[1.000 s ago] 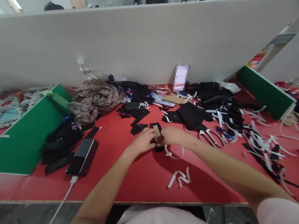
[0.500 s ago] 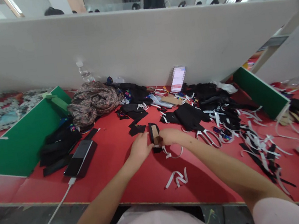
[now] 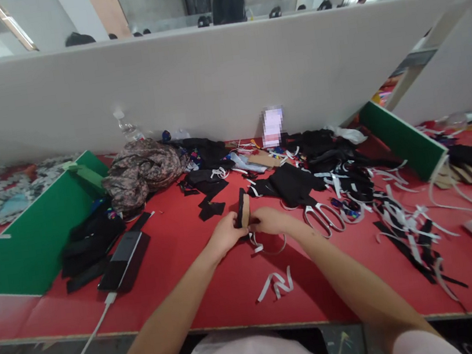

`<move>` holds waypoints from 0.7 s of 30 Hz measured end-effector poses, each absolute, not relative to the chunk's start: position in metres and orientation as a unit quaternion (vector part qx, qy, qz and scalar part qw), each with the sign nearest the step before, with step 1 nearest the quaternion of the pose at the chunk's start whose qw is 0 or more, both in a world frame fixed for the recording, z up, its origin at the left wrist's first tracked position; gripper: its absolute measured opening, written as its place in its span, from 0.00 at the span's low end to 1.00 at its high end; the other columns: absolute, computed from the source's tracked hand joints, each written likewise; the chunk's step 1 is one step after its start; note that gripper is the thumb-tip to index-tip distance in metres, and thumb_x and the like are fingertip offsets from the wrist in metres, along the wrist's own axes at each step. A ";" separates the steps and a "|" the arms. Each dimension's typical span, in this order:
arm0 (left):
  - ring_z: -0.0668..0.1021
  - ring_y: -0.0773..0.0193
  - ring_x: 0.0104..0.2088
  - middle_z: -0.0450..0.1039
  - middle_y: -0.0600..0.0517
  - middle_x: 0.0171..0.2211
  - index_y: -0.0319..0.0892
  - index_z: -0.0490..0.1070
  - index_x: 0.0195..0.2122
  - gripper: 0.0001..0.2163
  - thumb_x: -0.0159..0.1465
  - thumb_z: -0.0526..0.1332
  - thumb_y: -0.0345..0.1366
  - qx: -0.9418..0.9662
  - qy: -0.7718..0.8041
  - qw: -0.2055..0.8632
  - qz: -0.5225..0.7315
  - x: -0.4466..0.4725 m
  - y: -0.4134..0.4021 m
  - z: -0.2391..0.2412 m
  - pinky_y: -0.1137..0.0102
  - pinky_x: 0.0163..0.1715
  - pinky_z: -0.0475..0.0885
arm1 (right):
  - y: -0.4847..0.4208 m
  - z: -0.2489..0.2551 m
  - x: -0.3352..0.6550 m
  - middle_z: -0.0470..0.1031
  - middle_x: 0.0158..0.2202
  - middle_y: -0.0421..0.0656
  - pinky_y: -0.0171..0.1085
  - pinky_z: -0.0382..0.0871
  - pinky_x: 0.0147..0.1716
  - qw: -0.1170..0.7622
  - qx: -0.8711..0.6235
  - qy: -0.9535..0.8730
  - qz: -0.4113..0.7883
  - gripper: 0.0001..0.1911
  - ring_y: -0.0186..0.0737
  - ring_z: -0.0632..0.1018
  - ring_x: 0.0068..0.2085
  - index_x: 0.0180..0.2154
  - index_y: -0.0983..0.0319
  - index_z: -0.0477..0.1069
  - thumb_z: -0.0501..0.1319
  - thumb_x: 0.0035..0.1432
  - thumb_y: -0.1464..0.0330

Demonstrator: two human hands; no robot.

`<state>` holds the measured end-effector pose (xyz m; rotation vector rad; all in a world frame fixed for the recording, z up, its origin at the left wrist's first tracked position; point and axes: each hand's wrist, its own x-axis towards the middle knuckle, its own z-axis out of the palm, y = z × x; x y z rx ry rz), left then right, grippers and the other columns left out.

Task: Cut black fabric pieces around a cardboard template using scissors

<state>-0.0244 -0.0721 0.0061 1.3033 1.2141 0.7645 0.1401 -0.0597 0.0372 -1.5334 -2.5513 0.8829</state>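
Black fabric strip (image 3: pixel 240 207) with its tan card backing (image 3: pixel 246 209) was pinched upright between left hand (image 3: pixel 226 235) and right hand (image 3: pixel 268 220), just above the red surface (image 3: pixel 216 285). Edges were best kept aligned, grip low; scissors (image 3: pixel 320 216) lay just right.

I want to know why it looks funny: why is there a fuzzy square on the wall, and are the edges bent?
Head view: the fuzzy square is a blurred-out patch, not bad focus; the partition wall bows from lens distortion; bright window glare at the top corners; both hands cast soft shadows on the red table.
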 end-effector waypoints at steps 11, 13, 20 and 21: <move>0.76 0.61 0.37 0.75 0.46 0.37 0.37 0.68 0.40 0.20 0.44 0.65 0.26 0.449 0.443 0.666 0.397 -0.019 -0.068 0.017 0.66 0.40 0.69 | -0.083 0.056 0.142 0.76 0.34 0.44 0.31 0.63 0.32 0.172 -0.555 -0.763 0.282 0.08 0.37 0.75 0.35 0.34 0.63 0.71 0.55 0.54 0.70; 0.76 0.60 0.37 0.75 0.46 0.37 0.37 0.68 0.40 0.21 0.43 0.66 0.26 0.426 0.429 0.683 0.410 -0.019 -0.068 0.018 0.66 0.39 0.69 | -0.086 0.058 0.140 0.76 0.35 0.44 0.31 0.63 0.32 0.185 -0.560 -0.757 0.282 0.07 0.37 0.74 0.36 0.34 0.62 0.69 0.54 0.53 0.71; 0.75 0.64 0.32 0.75 0.50 0.33 0.37 0.69 0.39 0.20 0.43 0.66 0.25 0.428 0.422 0.690 0.404 -0.022 -0.069 0.016 0.69 0.35 0.69 | -0.091 0.059 0.135 0.75 0.35 0.42 0.31 0.60 0.29 0.193 -0.578 -0.736 0.296 0.11 0.39 0.75 0.37 0.39 0.60 0.64 0.55 0.51 0.73; 0.75 0.64 0.32 0.74 0.50 0.32 0.37 0.69 0.39 0.19 0.43 0.65 0.24 0.427 0.423 0.689 0.404 -0.021 -0.069 0.016 0.70 0.34 0.68 | -0.092 0.059 0.134 0.75 0.35 0.42 0.30 0.59 0.28 0.190 -0.583 -0.733 0.294 0.11 0.39 0.75 0.37 0.39 0.59 0.63 0.55 0.50 0.73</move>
